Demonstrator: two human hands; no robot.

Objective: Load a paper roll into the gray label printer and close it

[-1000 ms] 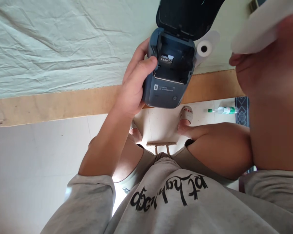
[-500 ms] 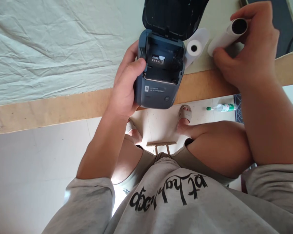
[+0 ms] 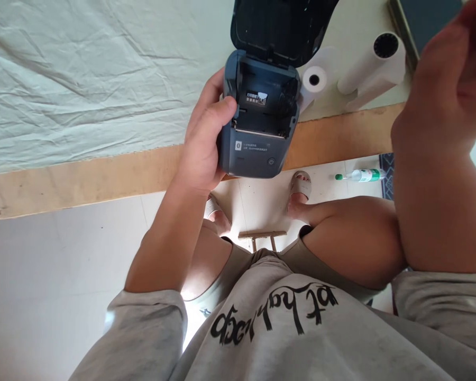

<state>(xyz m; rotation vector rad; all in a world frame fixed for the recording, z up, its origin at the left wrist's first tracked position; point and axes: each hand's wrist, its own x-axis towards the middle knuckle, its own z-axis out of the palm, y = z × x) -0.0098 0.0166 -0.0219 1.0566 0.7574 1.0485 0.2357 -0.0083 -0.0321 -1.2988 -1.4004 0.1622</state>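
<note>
My left hand (image 3: 207, 124) grips a dark blue label printer (image 3: 257, 116) by its left side, thumb on the rim. The printer's black lid (image 3: 280, 29) is swung up, and its bay shows a small printed sticker but no roll. Just right of the printer, a small white paper roll (image 3: 312, 87) stands on the table. Farther right stands a taller white paper roll (image 3: 367, 69) with a dark core and a loose flap. My right hand (image 3: 446, 79) is raised at the right edge, apart from the rolls; its fingers are blurred and partly out of frame.
A wrinkled pale cloth (image 3: 83, 79) covers the table, whose bare wooden edge (image 3: 83, 182) faces me. A dark flat object (image 3: 430, 18) lies at the far right. Below, a plastic bottle (image 3: 365, 175) lies on the floor near a wooden stool (image 3: 262, 234) and my legs.
My right hand has let go of the taller paper roll and moved right and up. The roll now stands by itself with its flap loose. My left hand and the printer have hardly moved.
</note>
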